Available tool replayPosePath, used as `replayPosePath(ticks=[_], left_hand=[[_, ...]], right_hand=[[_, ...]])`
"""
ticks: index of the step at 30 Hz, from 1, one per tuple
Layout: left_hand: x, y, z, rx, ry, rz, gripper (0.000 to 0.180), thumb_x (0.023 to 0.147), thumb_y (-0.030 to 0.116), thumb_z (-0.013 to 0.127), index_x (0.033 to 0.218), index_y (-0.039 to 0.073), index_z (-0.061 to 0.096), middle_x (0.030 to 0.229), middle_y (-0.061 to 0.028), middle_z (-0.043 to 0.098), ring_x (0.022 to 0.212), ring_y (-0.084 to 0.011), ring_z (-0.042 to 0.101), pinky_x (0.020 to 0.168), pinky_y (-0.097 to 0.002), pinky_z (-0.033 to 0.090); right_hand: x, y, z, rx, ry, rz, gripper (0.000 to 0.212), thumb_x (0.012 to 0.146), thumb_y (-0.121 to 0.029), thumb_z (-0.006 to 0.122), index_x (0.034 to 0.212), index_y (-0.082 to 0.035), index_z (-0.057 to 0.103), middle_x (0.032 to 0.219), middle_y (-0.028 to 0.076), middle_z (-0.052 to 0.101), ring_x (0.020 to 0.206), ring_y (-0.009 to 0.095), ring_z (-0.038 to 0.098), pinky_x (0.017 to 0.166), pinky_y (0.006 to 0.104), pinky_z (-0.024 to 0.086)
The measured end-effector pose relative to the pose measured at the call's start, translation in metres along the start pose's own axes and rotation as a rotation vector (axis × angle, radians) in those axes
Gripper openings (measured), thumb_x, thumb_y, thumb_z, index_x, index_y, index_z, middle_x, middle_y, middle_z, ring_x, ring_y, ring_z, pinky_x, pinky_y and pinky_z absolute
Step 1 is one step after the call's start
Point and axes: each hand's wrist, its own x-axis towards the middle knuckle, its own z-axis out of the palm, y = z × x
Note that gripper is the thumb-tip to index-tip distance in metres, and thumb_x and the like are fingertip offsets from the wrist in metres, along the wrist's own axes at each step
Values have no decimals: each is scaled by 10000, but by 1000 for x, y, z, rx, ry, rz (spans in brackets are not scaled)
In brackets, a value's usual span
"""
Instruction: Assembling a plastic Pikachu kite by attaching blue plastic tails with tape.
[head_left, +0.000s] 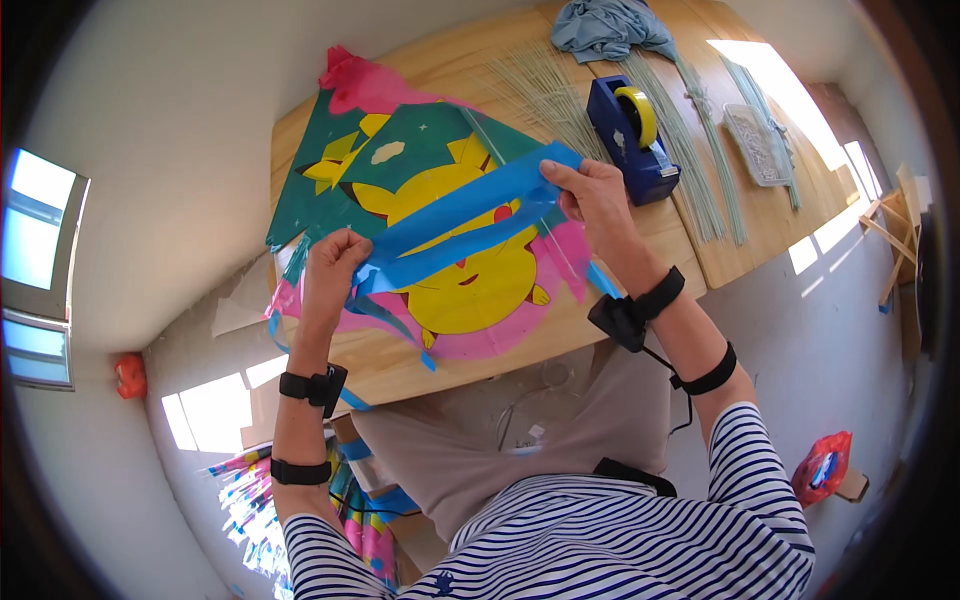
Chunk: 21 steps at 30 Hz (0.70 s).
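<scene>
My left hand (pixel 337 256) is closed on one end of a wide blue plastic streamer (pixel 455 208). At the other end, my right hand (pixel 597 200) pinches it between thumb and fingers. The streamer is stretched between the hands in two lengths, tilted up to the right. Under it on the table lies a kite (pixel 455 305), green and pink, printed with a yellow cartoon animal; the streamer hides part of the print. Loose blue tails hang below my left hand. A thin pale rod (pixel 478 132) runs along the kite's upper right.
A dark blue tape dispenser (pixel 610 125) with yellow tape stands beside my right hand. Thin pale rods (pixel 540 88) lie behind it. To the right is a clear plastic box (pixel 757 146) of small pieces. A blue-grey cloth (pixel 610 28) lies at the back. Colourful packed bundles (pixel 262 520) sit lower left.
</scene>
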Motion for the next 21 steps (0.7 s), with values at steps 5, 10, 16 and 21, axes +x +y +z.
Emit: replayPosePath(ticks=[5, 10, 16, 21], left_hand=[[-8, -25, -34, -274, 388, -92, 184, 1002, 184, 634, 917, 21, 630, 708, -55, 631, 578, -147, 622, 555, -266, 510], [-52, -30, -26, -629, 365, -123, 167, 979, 198, 685, 922, 54, 624, 707, -55, 632, 569, -145, 606, 501, -255, 499], [-104, -2, 72, -862, 95, -235, 174, 955, 193, 719, 926, 43, 636, 696, -41, 635, 567, -110, 612, 473, -233, 488], [-152, 18, 122, -682, -249, -339, 139, 925, 133, 742, 892, 41, 643, 710, -8, 637, 527, -61, 551, 462, -211, 433]], right_hand=[[119, -7, 19, 302, 88, 11, 244, 884, -179, 787, 829, -6, 624, 741, 83, 646, 595, 127, 578, 535, 272, 476], [145, -4, 10, 54, 2, -78, 250, 941, -234, 728, 908, 2, 651, 957, 113, 678, 857, 179, 673, 727, 266, 530], [-54, 42, 51, -190, -407, 458, 334, 964, -356, 694, 1017, -26, 694, 892, 45, 688, 780, 127, 661, 728, 282, 541], [-117, 81, 34, 59, -465, 474, 367, 938, -193, 704, 1249, -18, 619, 993, 59, 694, 893, 133, 656, 852, 288, 525]])
